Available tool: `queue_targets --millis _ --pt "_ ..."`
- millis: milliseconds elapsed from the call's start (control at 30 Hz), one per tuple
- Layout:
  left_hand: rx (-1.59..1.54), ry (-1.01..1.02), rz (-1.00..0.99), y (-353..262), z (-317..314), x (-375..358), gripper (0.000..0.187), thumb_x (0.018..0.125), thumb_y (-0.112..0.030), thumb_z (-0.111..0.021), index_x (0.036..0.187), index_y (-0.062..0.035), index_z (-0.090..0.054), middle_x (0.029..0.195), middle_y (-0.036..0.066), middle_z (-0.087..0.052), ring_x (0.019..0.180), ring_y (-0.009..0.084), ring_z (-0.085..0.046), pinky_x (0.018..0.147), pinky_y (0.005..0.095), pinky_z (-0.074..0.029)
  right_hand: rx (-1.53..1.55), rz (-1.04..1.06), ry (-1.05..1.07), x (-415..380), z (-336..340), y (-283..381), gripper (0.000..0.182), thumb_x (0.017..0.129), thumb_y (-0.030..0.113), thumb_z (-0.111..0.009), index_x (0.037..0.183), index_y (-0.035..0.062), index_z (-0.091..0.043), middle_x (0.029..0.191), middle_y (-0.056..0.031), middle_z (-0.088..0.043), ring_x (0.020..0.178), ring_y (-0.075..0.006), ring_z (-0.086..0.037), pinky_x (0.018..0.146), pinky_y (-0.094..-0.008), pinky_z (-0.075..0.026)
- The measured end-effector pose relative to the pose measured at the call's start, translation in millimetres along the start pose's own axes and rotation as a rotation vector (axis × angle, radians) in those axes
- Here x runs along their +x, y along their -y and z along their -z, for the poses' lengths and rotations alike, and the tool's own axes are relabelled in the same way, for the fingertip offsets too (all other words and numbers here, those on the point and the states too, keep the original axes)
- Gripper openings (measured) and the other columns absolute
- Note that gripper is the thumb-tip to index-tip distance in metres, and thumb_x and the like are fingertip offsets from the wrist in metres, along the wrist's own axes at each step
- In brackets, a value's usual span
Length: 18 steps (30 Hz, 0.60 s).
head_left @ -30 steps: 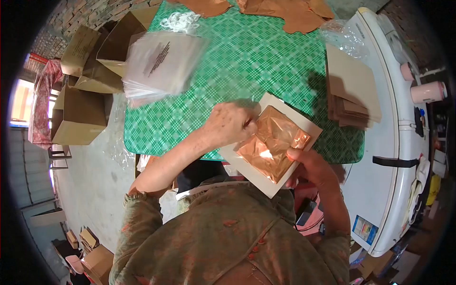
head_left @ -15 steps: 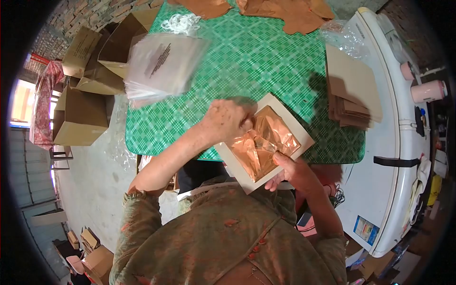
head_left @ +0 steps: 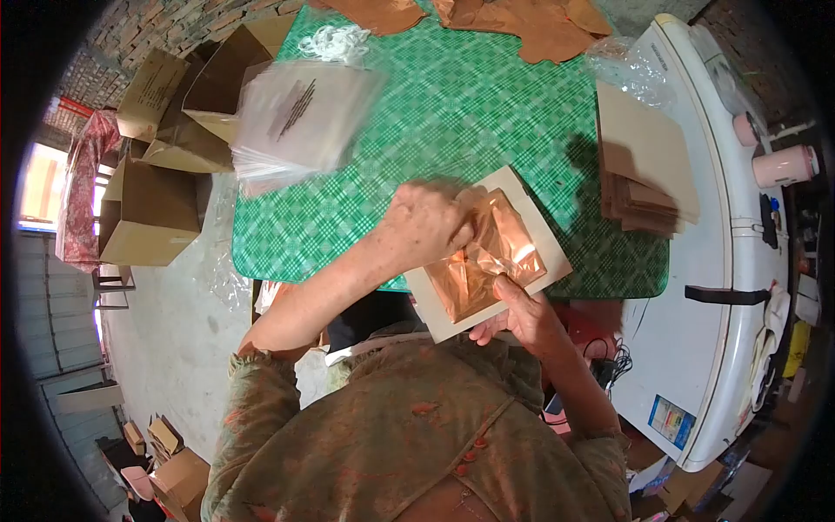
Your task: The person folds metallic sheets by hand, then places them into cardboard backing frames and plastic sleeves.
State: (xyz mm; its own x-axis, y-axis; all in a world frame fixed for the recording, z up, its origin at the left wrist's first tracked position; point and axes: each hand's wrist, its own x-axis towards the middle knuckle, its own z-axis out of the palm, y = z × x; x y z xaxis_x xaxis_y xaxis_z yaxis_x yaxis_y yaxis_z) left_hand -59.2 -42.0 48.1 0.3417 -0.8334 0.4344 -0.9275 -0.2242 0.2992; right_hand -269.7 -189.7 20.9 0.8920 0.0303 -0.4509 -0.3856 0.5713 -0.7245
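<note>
A shiny copper-orange folded piece (head_left: 513,239) lies on a pale cardboard sheet (head_left: 441,325), tilted above the table's near edge. It looks like orange material under clear film. My right hand (head_left: 529,324) grips the sheet's lower right edge, thumb pressed on the orange piece and fingers underneath. At the upper left of the sheet, my left hand (head_left: 426,222) is closed, its fingertips bent down against the orange piece. What those fingers pinch is hidden behind the knuckles.
On the green checked table (head_left: 452,113) lie a stack of clear plastic bags (head_left: 300,122), a white stringy bundle (head_left: 334,43), orange pieces (head_left: 531,26) and a stack of cardboard sheets (head_left: 648,152). Open cartons (head_left: 156,209) stand left; a white fridge-like cabinet (head_left: 670,348) lies right.
The sheet with the orange piece has shifted slightly up and left. My left hand has moved a little right over the orange piece, and my right hand has moved with the sheet.
</note>
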Motion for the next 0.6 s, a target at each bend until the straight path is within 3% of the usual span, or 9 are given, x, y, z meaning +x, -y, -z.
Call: queue_targets --millis 200,300,400,500,533,600 --pt "0.009 0.230 -0.018 -11 -4 -7 0.017 0.084 -0.020 -0.073 0.087 -0.0049 -0.067 0.072 0.013 -0.067 0.070 0.0341 -0.071 0.068 0.0444 -0.058 0.028 0.033 -0.001 0 -8 -8 0.048 0.118 0.032 -0.046 0.155 0.0008 -0.044 0.119 -0.0213 -0.074 0.083 -0.0350 -0.079 0.066 -0.0446 -0.067" --pt "-0.061 0.356 0.051 -11 13 1 0.024 0.091 -0.026 -0.073 0.096 -0.0032 -0.066 0.090 0.016 -0.070 0.087 0.0355 -0.072 0.074 0.0469 -0.058 0.029 0.078 0.006 3 -8 -13 0.049 0.118 0.035 -0.046 0.153 0.0005 -0.047 0.120 -0.0197 -0.075 0.084 -0.0357 -0.079 0.068 -0.0467 -0.067" --pt "-0.166 0.118 0.066 -12 29 1 0.027 0.092 -0.028 -0.075 0.100 -0.0035 -0.065 0.092 0.019 -0.068 0.088 0.0376 -0.070 0.076 0.0479 -0.057 0.083 0.101 -0.021 2 -13 -17 0.050 0.119 0.040 -0.044 0.148 0.0002 -0.053 0.116 -0.0197 -0.076 0.085 -0.0385 -0.079 0.070 -0.0479 -0.066" --pt "-0.298 -0.080 0.215 -2 39 -12 0.026 0.093 -0.019 -0.079 0.105 -0.0022 -0.064 0.091 0.016 -0.065 0.077 0.0296 -0.066 0.070 0.0409 -0.055 0.093 0.167 -0.014 1 -12 -26 0.047 0.119 0.044 -0.042 0.141 0.0050 -0.057 0.108 -0.0198 -0.078 0.087 -0.0410 -0.079 0.072 -0.0490 -0.066" --pt "-0.337 -0.094 0.305 0 47 -21 0.029 0.098 -0.018 -0.079 0.115 -0.0016 -0.063 0.099 0.011 -0.065 0.084 0.0199 -0.063 0.073 0.0364 -0.053 0.110 0.148 -0.015 1 -13 -30 0.043 0.119 0.046 -0.040 0.134 0.0110 -0.060 0.102 -0.0198 -0.078 0.088 -0.0424 -0.079 0.074 -0.0499 -0.066" --pt "-0.521 -0.176 0.613 4 48 -50 0.032 0.099 -0.022 -0.079 0.118 -0.0021 -0.063 0.098 0.010 -0.067 0.085 0.0193 -0.064 0.073 0.0356 -0.053 0.108 0.153 -0.018 -1 -15 -40 0.043 0.119 0.048 -0.040 0.132 0.0130 -0.060 0.101 -0.0209 -0.078 0.087 -0.0419 -0.079 0.074 -0.0500 -0.065"
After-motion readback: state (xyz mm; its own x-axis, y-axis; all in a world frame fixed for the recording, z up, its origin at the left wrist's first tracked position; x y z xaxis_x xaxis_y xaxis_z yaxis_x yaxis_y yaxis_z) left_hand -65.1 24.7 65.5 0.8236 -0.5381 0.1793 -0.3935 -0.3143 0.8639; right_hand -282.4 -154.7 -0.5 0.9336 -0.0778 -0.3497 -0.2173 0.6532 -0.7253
